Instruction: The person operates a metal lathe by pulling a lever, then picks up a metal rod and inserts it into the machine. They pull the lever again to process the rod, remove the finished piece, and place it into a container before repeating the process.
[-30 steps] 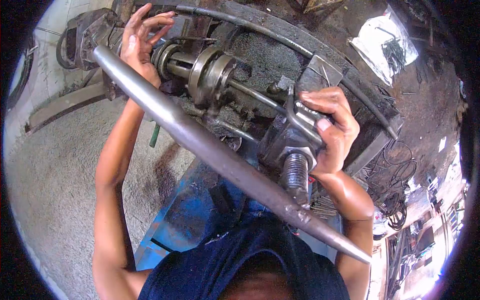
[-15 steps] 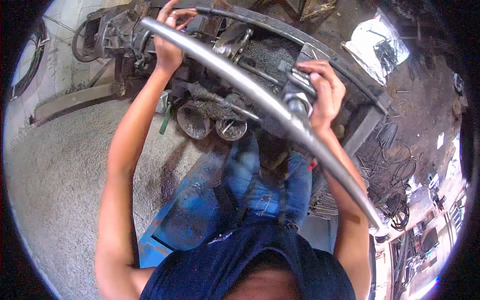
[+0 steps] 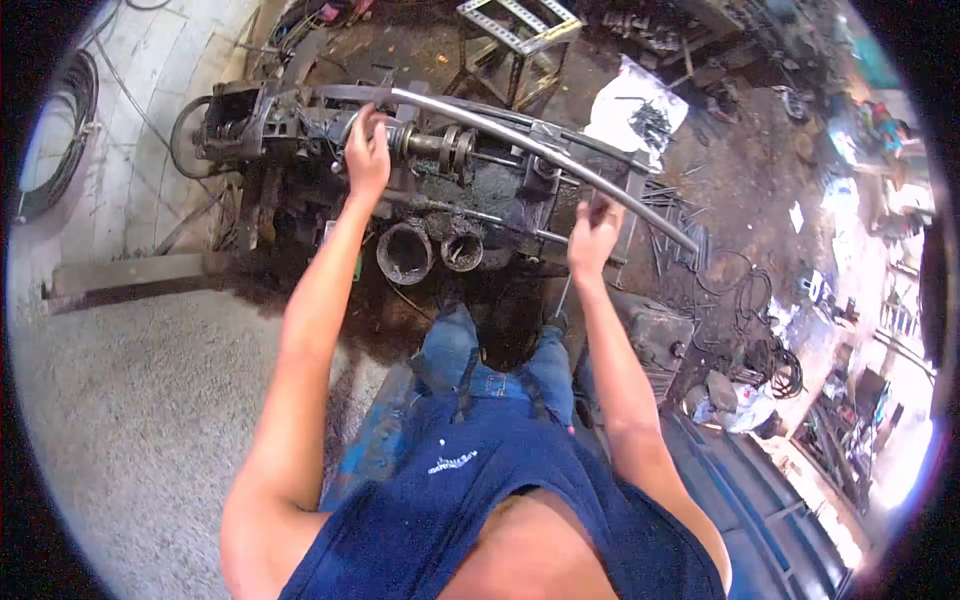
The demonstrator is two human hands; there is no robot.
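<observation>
Presently, head view: the metal bar (image 3: pixel 540 148) slants across the far half of the scene, one end at 11 o'clock, the other between 2 and 3 o'clock.
Machine (image 3: pixel 440 190): spans roughly 10 to 2 o'clock; the bar passes across it in the view.
Collared cylinder (image 3: pixel 457 148): set in the machine at 12 o'clock, just to the right of the left hand (image 3: pixel 368 150).
Left hand, position: 11 o'clock, near the upper end of the bar.
Left hand, grip: fingers loosely curled, a gap showing between them; contact with the bar or machine cannot be told.
Right hand (image 3: pixel 597 235): 2 o'clock, at the near side of the bar, beside the machine's right portion.
Right hand, grip: fingers bent, tips indistinct; whether they clamp on the bar or a machine part cannot be told.
Larger cup (image 3: pixel 381 255): 10 o'clock, close to centre, below the machine.
Smaller cup (image 3: pixel 447 262): 11 o'clock, just beside the larger one.
White sack (image 3: pixel 612 108): 1 o'clock, on the ground, dark pieces lying on it.
Perforated frame (image 3: pixel 490 30): 12 o'clock, far edge.
Cable coil (image 3: pixel 85 110): 10 o'clock, far left.
Ribbed blue panel (image 3: pixel 750 500): 4 o'clock.
Navy shirt (image 3: pixel 480 450): 6 o'clock, below the jeans (image 3: pixel 450 345).
</observation>
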